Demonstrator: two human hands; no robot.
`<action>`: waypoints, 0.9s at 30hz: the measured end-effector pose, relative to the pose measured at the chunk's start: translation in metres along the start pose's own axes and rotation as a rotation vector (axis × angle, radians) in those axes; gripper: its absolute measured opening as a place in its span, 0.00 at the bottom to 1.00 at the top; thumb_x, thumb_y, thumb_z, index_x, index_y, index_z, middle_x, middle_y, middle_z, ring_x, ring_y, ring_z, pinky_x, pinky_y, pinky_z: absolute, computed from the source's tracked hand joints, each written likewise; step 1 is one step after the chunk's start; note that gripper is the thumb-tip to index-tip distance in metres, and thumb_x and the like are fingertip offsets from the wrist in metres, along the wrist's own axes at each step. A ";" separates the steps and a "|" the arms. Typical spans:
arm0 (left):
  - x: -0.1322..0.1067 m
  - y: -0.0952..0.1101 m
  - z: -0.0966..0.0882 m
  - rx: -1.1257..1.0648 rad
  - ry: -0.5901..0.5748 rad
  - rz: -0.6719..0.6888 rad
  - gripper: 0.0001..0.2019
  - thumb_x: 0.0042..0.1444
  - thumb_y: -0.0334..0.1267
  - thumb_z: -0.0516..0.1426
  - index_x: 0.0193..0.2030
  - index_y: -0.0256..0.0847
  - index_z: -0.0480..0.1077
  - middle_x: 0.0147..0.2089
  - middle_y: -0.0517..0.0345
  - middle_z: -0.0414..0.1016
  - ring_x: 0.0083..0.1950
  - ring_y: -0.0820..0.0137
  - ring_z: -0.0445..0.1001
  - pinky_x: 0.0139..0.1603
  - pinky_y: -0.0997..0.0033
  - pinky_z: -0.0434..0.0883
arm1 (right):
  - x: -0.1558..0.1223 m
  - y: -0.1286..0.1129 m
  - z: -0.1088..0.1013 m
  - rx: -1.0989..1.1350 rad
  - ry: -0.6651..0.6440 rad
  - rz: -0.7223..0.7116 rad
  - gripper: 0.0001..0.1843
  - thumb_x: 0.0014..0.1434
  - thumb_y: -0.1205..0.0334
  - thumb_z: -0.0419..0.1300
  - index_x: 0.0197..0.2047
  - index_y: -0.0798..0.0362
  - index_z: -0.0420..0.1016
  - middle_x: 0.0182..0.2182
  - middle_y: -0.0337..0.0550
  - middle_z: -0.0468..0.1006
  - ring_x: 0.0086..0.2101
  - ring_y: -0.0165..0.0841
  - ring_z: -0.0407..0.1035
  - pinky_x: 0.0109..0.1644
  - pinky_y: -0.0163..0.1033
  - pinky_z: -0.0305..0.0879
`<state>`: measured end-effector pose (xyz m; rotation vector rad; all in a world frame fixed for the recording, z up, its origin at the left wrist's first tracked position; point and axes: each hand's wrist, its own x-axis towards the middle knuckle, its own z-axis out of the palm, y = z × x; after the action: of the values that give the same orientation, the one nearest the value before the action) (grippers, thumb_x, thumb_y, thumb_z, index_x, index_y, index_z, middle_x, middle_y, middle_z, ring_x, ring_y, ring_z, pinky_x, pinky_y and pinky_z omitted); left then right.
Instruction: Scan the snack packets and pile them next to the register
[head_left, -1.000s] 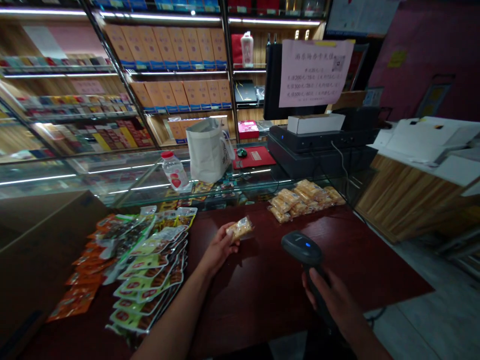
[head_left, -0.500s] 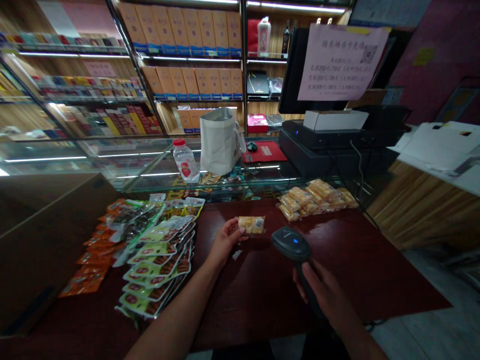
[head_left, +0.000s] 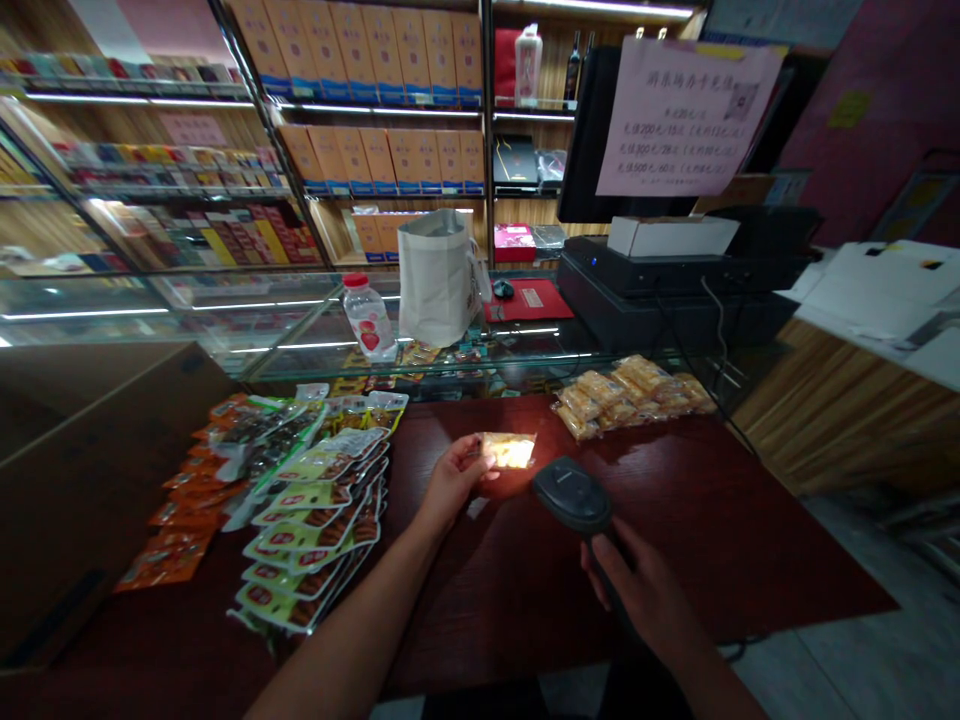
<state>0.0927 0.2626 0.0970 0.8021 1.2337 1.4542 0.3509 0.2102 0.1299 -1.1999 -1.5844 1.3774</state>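
Between the thumb and fingers of my left hand [head_left: 459, 474] is a small clear-wrapped snack packet [head_left: 510, 450], held just above the dark red tabletop [head_left: 517, 590]. Bright light falls on the packet and washes out its label. My right hand [head_left: 637, 570] is wrapped round the handle of a dark barcode scanner [head_left: 572, 495], whose head points toward the packet from a short distance to the right. More wrapped snack packets [head_left: 630, 395] lie in a pile beyond the scanner. Green-and-white snack pouches [head_left: 315, 530] overlap in a row left of my left forearm.
Orange packets [head_left: 169, 545] and an open cardboard box [head_left: 97, 480] are at the left. Behind the table, a glass counter carries a red-capped bottle [head_left: 369, 320], a white bag [head_left: 435, 280] and a black cash drawer [head_left: 645, 300]. A cable runs along the right.
The scanner has shifted slightly left toward the packet, and its blue light no longer shows. A bright beam now lights the packet and the table around it.
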 end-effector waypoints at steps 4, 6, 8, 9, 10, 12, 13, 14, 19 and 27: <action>0.002 -0.002 0.000 -0.031 0.019 -0.007 0.29 0.38 0.40 0.71 0.48 0.37 0.69 0.44 0.53 0.80 0.38 0.68 0.79 0.38 0.70 0.77 | -0.002 0.001 0.001 -0.039 0.025 -0.017 0.26 0.63 0.38 0.53 0.32 0.54 0.71 0.18 0.36 0.69 0.19 0.29 0.63 0.26 0.34 0.59; 0.003 -0.003 0.000 -0.038 0.015 0.007 0.30 0.37 0.39 0.72 0.48 0.37 0.69 0.44 0.53 0.80 0.39 0.67 0.79 0.38 0.69 0.77 | -0.003 0.001 0.002 -0.042 0.026 -0.020 0.26 0.63 0.37 0.53 0.31 0.54 0.71 0.17 0.35 0.68 0.19 0.29 0.63 0.26 0.34 0.59; 0.004 -0.005 -0.001 -0.037 0.012 0.008 0.30 0.37 0.40 0.72 0.48 0.36 0.69 0.44 0.52 0.80 0.40 0.67 0.79 0.37 0.69 0.78 | -0.003 0.001 0.002 -0.022 0.019 -0.003 0.27 0.63 0.36 0.53 0.31 0.53 0.70 0.17 0.35 0.67 0.18 0.29 0.62 0.25 0.34 0.58; 0.004 -0.005 -0.001 -0.037 0.012 0.007 0.31 0.37 0.40 0.72 0.49 0.36 0.70 0.44 0.52 0.80 0.40 0.67 0.79 0.37 0.69 0.78 | -0.003 0.001 0.002 -0.001 0.013 0.013 0.27 0.62 0.36 0.53 0.31 0.53 0.70 0.16 0.34 0.67 0.18 0.28 0.62 0.25 0.34 0.58; 0.004 -0.006 -0.001 -0.036 0.011 0.006 0.31 0.37 0.40 0.72 0.49 0.36 0.70 0.44 0.52 0.80 0.40 0.67 0.78 0.36 0.69 0.78 | -0.003 0.002 0.001 0.024 0.010 0.033 0.28 0.62 0.35 0.53 0.30 0.54 0.70 0.16 0.34 0.67 0.18 0.28 0.62 0.25 0.33 0.58; 0.005 -0.007 -0.002 -0.031 0.012 0.006 0.31 0.39 0.42 0.72 0.51 0.36 0.70 0.44 0.52 0.79 0.39 0.67 0.78 0.36 0.70 0.77 | -0.003 0.003 -0.003 0.079 0.016 0.083 0.29 0.60 0.33 0.53 0.31 0.54 0.70 0.17 0.35 0.67 0.19 0.28 0.61 0.25 0.33 0.57; 0.005 -0.008 -0.002 -0.029 0.015 0.006 0.31 0.40 0.42 0.71 0.51 0.36 0.71 0.45 0.52 0.79 0.39 0.68 0.78 0.35 0.71 0.77 | -0.004 0.004 -0.006 0.102 0.027 0.113 0.30 0.59 0.32 0.53 0.31 0.54 0.71 0.17 0.35 0.67 0.19 0.28 0.61 0.25 0.33 0.57; 0.005 -0.008 -0.002 -0.028 0.017 0.005 0.30 0.41 0.43 0.71 0.52 0.36 0.71 0.45 0.52 0.79 0.38 0.69 0.78 0.35 0.72 0.77 | -0.004 0.005 -0.010 0.118 0.042 0.141 0.31 0.59 0.31 0.53 0.31 0.54 0.71 0.18 0.35 0.68 0.20 0.28 0.61 0.25 0.33 0.56; 0.020 -0.003 0.012 0.003 -0.008 -0.010 0.26 0.46 0.47 0.68 0.50 0.37 0.71 0.39 0.55 0.77 0.32 0.74 0.75 0.28 0.76 0.74 | -0.009 0.010 -0.033 0.136 0.126 0.217 0.32 0.59 0.30 0.52 0.32 0.54 0.73 0.18 0.37 0.70 0.21 0.28 0.62 0.26 0.33 0.57; 0.092 0.031 0.097 0.069 -0.131 0.060 0.17 0.54 0.46 0.64 0.44 0.36 0.70 0.35 0.55 0.75 0.29 0.76 0.72 0.28 0.76 0.73 | -0.019 0.012 -0.049 0.213 0.225 0.222 0.33 0.57 0.29 0.54 0.32 0.54 0.74 0.18 0.37 0.70 0.20 0.29 0.63 0.24 0.32 0.59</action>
<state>0.1503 0.3794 0.1404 0.9737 1.1743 1.3898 0.4043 0.2077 0.1283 -1.3756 -1.1459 1.4504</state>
